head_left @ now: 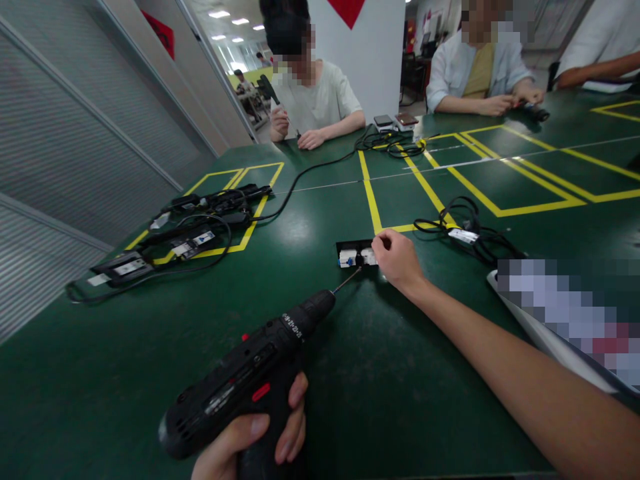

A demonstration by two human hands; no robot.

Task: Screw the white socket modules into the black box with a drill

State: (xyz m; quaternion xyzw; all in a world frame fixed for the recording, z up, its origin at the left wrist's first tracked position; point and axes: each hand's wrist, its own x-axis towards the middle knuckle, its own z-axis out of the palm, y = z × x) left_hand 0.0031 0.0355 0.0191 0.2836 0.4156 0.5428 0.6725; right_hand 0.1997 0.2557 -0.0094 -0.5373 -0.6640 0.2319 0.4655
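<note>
My left hand (pixel 255 437) is wrapped round the grip of a black cordless screwdriver (pixel 245 380) with a red switch. Its thin bit (pixel 347 280) points up and right at a small black part with white and blue inserts (pixel 356 254) lying on the green table (pixel 150 347). My right hand (pixel 397 257) rests at the part's right end, fingers curled against it and holding it down.
Black power adapters and coiled cables (pixel 195 230) lie at the left on yellow floor-tape marks. Another cable bundle (pixel 467 230) lies right of the part. A white tray edge (pixel 545 340) is at the right. Three people sit along the far table edge.
</note>
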